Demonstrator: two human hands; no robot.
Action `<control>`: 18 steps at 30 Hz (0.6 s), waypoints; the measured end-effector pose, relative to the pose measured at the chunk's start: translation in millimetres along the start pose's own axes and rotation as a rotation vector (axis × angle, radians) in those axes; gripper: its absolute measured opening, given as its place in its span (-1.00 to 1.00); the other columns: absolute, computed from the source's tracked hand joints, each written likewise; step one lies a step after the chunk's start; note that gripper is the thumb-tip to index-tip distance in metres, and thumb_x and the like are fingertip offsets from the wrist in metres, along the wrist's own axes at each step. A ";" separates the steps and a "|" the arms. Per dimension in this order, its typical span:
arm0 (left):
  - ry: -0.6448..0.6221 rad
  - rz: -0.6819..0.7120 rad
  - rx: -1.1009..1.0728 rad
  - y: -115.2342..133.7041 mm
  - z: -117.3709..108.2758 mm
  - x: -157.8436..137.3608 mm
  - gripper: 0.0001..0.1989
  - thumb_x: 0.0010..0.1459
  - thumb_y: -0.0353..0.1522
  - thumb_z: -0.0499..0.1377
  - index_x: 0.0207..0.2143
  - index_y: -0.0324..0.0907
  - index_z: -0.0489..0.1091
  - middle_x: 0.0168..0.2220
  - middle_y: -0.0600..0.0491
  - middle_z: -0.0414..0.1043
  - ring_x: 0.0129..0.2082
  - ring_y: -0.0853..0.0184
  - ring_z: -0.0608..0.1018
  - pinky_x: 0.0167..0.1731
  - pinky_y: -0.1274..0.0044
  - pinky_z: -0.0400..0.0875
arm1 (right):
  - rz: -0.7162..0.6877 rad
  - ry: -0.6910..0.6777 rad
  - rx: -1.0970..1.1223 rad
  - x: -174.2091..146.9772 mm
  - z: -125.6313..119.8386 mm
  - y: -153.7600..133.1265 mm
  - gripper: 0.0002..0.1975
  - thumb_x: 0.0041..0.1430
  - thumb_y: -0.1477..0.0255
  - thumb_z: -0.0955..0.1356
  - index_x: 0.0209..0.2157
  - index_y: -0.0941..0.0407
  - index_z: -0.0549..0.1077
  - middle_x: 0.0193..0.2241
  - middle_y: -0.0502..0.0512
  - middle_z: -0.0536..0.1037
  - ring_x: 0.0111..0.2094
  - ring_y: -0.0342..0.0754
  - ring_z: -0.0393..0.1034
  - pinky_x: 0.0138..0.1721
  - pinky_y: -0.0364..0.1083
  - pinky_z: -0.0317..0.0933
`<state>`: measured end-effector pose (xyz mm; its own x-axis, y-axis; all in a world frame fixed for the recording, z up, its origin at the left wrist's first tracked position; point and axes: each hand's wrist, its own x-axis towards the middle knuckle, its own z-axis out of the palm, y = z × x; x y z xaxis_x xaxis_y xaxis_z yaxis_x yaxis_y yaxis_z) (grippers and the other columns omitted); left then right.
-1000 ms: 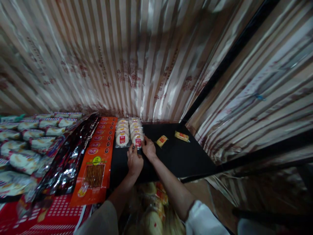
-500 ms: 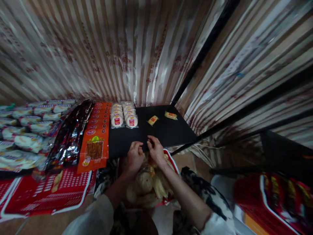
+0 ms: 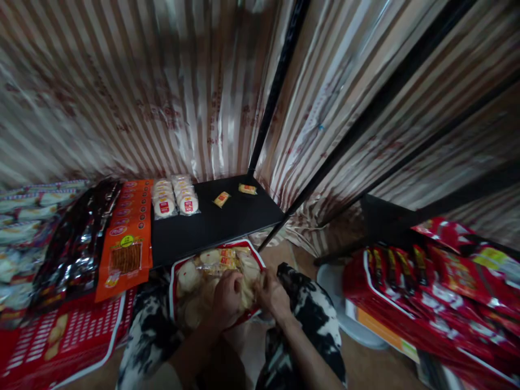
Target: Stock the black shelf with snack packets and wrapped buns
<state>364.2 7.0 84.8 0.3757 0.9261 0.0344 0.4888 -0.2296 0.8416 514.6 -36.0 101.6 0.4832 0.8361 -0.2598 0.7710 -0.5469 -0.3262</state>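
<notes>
A red basket with a white rim stands between my knees, holding round pale packaged cakes and small yellowish packets. Inside it, my left hand is closed with its fingers curled over the contents; whatever is in them is hidden. At the basket's right rim, my right hand is closed too, its fingertips bent inward. What they grip I cannot make out. Beyond the basket, a black shelf bears two small yellow packets, one nearer and one farther.
Left on the shelf are two rows of round white cakes, an orange snack packet, dark shiny packets and white wrapped packets. A red basket sits below. Right stands another red basket with red packets. Black poles rise behind.
Both hands have drawn back from the shelf's edge, down to the basket. My fingers have closed more. The view has turned right, showing more of the right-hand basket.
</notes>
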 end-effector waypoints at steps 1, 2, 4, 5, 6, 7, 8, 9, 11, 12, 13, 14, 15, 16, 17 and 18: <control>-0.007 -0.005 0.007 1.7 -1.0 -0.8 -0.69 0.01 -0.56 -0.05 -0.29 -0.17 0.41 -0.25 -0.01 0.48 -0.19 0.31 0.49 -0.12 0.44 0.37 | 0.027 -0.018 -0.024 -1.6 2.5 -0.7 -0.57 0.20 0.26 0.20 0.05 0.16 0.27 -0.25 0.20 0.54 -0.21 0.03 0.47 -0.25 -0.09 0.25; -0.017 -0.015 0.014 3.5 -3.1 -1.5 -0.69 0.02 -0.56 -0.05 -0.28 -0.17 0.41 -0.23 -0.02 0.48 -0.18 0.31 0.49 -0.11 0.44 0.36 | 0.044 -0.025 -0.045 -2.5 4.3 -1.0 -0.59 0.22 0.30 0.17 0.05 0.17 0.27 -0.27 0.21 0.56 -0.24 0.02 0.48 -0.27 -0.10 0.25; -0.035 -0.051 0.025 7.8 -9.4 -2.4 -0.70 0.03 -0.55 -0.04 -0.28 -0.18 0.42 -0.22 -0.02 0.48 -0.17 0.31 0.48 -0.10 0.45 0.35 | 0.051 -0.020 -0.076 -3.0 5.5 0.0 -0.63 0.25 0.35 0.13 0.02 0.18 0.31 -0.31 0.23 0.57 -0.28 0.02 0.50 -0.31 -0.11 0.24; -0.042 -0.073 0.027 10.3 -12.9 -2.6 -0.70 0.03 -0.55 -0.03 -0.28 -0.18 0.43 -0.22 -0.02 0.48 -0.17 0.30 0.49 -0.10 0.45 0.35 | 0.040 -0.015 -0.083 -3.2 4.7 1.0 -0.65 0.26 0.37 0.12 -0.01 0.17 0.33 -0.32 0.24 0.58 -0.28 0.03 0.51 -0.32 -0.11 0.23; -0.046 -0.094 0.026 12.9 -16.1 -2.7 -0.71 0.03 -0.54 -0.03 -0.29 -0.17 0.43 -0.23 -0.02 0.48 -0.17 0.30 0.49 -0.10 0.45 0.35 | 0.025 -0.007 -0.088 -3.6 3.0 2.1 -0.65 0.27 0.38 0.11 -0.03 0.16 0.36 -0.33 0.24 0.58 -0.29 0.03 0.51 -0.33 -0.11 0.23; -0.047 -0.110 0.022 15.6 -18.7 -2.7 -0.71 0.04 -0.53 -0.03 -0.29 -0.17 0.44 -0.23 -0.02 0.48 -0.17 0.30 0.49 -0.10 0.45 0.35 | 0.009 0.005 -0.092 -4.3 0.3 3.1 -0.66 0.28 0.39 0.10 -0.06 0.16 0.38 -0.34 0.25 0.59 -0.29 0.03 0.51 -0.33 -0.11 0.23; -0.045 -0.120 0.017 18.1 -20.4 -2.6 -0.71 0.05 -0.53 -0.04 -0.29 -0.17 0.44 -0.23 -0.03 0.48 -0.17 0.29 0.49 -0.10 0.45 0.35 | -0.005 0.015 -0.098 -5.6 -3.2 3.8 -0.66 0.28 0.39 0.10 -0.10 0.15 0.41 -0.36 0.25 0.59 -0.30 0.04 0.51 -0.34 -0.11 0.23; -0.042 -0.125 0.013 20.2 -21.0 -2.5 -0.70 0.06 -0.53 -0.05 -0.30 -0.17 0.44 -0.24 -0.03 0.48 -0.17 0.29 0.49 -0.10 0.44 0.34 | -0.018 0.024 -0.105 -7.3 -7.4 4.2 -0.66 0.28 0.40 0.10 -0.13 0.14 0.43 -0.38 0.25 0.59 -0.31 0.04 0.52 -0.35 -0.11 0.23; -0.039 -0.126 0.004 22.8 -19.7 -2.5 -0.70 0.07 -0.53 -0.06 -0.31 -0.17 0.44 -0.24 -0.03 0.49 -0.18 0.29 0.50 -0.10 0.45 0.34 | -0.039 0.039 -0.126 -11.5 -17.8 3.9 -0.69 0.25 0.41 0.14 -0.15 0.13 0.45 -0.42 0.25 0.59 -0.34 0.05 0.52 -0.37 -0.11 0.22; -0.040 -0.128 -0.001 23.3 -18.2 -2.6 -0.70 0.06 -0.53 -0.06 -0.32 -0.16 0.44 -0.25 -0.02 0.49 -0.18 0.29 0.50 -0.10 0.45 0.34 | -0.043 0.052 -0.137 -13.6 -23.8 3.3 -0.71 0.23 0.42 0.16 -0.15 0.13 0.45 -0.43 0.25 0.59 -0.36 0.06 0.51 -0.38 -0.11 0.22; -0.042 -0.131 -0.011 23.3 -16.5 -2.6 -0.71 0.04 -0.53 -0.05 -0.33 -0.15 0.44 -0.26 -0.01 0.49 -0.19 0.29 0.50 -0.10 0.45 0.34 | -0.053 0.072 -0.143 -15.3 -30.1 2.6 -0.72 0.20 0.44 0.19 -0.15 0.12 0.46 -0.44 0.25 0.59 -0.37 0.06 0.51 -0.39 -0.11 0.22; -0.044 -0.135 -0.026 23.1 -15.1 -2.5 -0.71 0.03 -0.54 -0.04 -0.34 -0.15 0.44 -0.27 -0.01 0.49 -0.19 0.30 0.50 -0.10 0.46 0.34 | -0.062 0.100 -0.141 -16.4 -36.6 1.8 -0.72 0.18 0.45 0.20 -0.14 0.10 0.46 -0.45 0.24 0.59 -0.37 0.05 0.51 -0.39 -0.12 0.22; -0.046 -0.141 -0.047 22.8 -14.1 -2.1 -0.71 0.01 -0.54 -0.03 -0.35 -0.14 0.44 -0.27 0.00 0.49 -0.19 0.30 0.50 -0.11 0.47 0.34 | -0.075 0.134 -0.126 -16.7 -43.1 0.8 -0.72 0.17 0.45 0.20 -0.14 0.09 0.46 -0.44 0.22 0.59 -0.38 0.05 0.51 -0.39 -0.12 0.22; -0.044 -0.151 -0.073 22.8 -14.0 -1.4 -0.72 0.01 -0.54 -0.03 -0.35 -0.14 0.44 -0.27 0.00 0.50 -0.19 0.31 0.50 -0.11 0.47 0.34 | -0.089 0.170 -0.095 -16.1 -49.1 -0.4 -0.71 0.17 0.45 0.19 -0.15 0.08 0.47 -0.44 0.21 0.59 -0.37 0.04 0.50 -0.38 -0.12 0.22; -0.040 -0.167 -0.107 23.0 -14.9 -0.1 -0.72 0.01 -0.53 -0.02 -0.35 -0.14 0.44 -0.27 0.00 0.50 -0.20 0.31 0.50 -0.11 0.47 0.34 | -0.108 0.205 -0.047 -14.6 -54.4 -2.0 -0.71 0.18 0.44 0.18 -0.17 0.07 0.48 -0.43 0.19 0.59 -0.36 0.03 0.50 -0.36 -0.11 0.23; -0.030 -0.193 -0.153 23.6 -16.8 1.7 -0.74 0.03 -0.51 -0.02 -0.35 -0.15 0.44 -0.26 0.00 0.51 -0.20 0.30 0.50 -0.12 0.47 0.35 | -0.131 0.236 0.019 -12.2 -58.8 -4.0 -0.70 0.18 0.41 0.16 -0.19 0.07 0.48 -0.41 0.18 0.60 -0.35 0.03 0.50 -0.34 -0.11 0.24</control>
<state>363.1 8.2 113.8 0.3107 0.9387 -0.1492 0.4301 0.0011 0.9028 530.0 -41.6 159.6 0.4645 0.8856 0.0043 0.8266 -0.4318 -0.3609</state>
